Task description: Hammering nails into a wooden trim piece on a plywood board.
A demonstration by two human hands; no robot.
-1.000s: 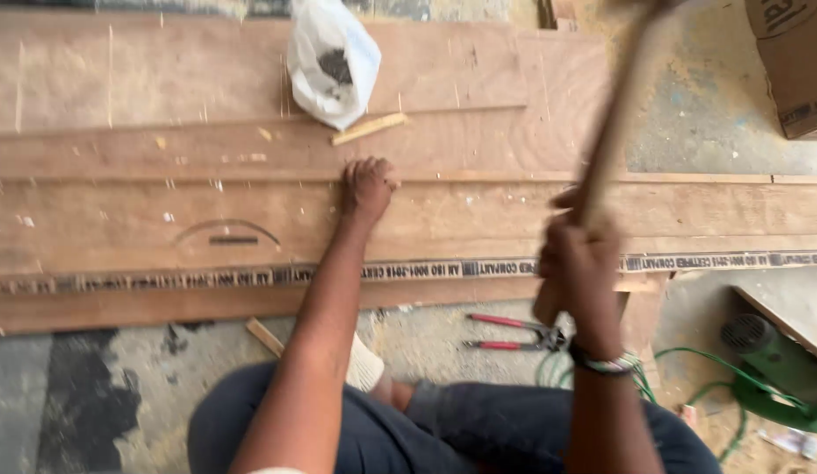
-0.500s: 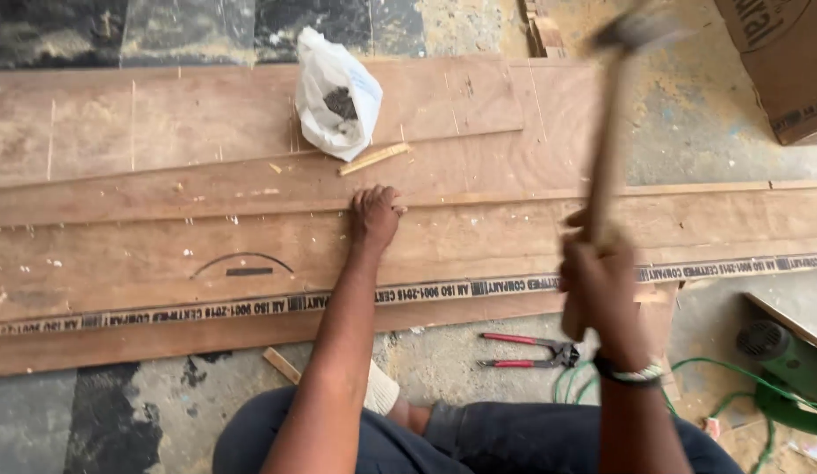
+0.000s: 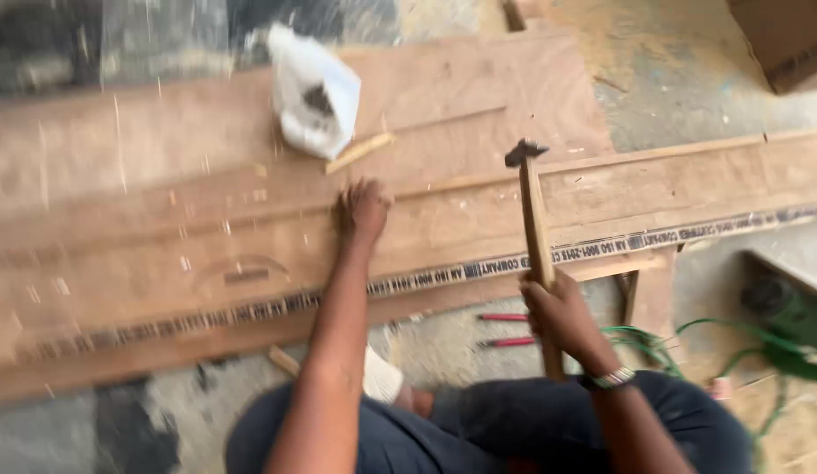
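While the left hand (image 3: pixel 364 211) presses flat on the plywood board (image 3: pixel 478 219), the right hand (image 3: pixel 557 312) grips a hammer (image 3: pixel 536 233); its handle runs upright, head raised right of the left hand.

The boards (image 3: pixel 478 219) are bare brown wood, matt and unvarnished, with a printed strip along one edge. The hammer (image 3: pixel 536 237) has a pale wooden handle, plain and unpainted, and a dark metal head with no shine. The bag (image 3: pixel 313 92) is thin white plastic, crumpled and slightly glossy. The pliers (image 3: pixel 505 329) have red plastic-coated grips. The cord (image 3: pixel 742 351) looks like smooth green plastic. The floor (image 3: pixel 689 79) is rough, dusty concrete.
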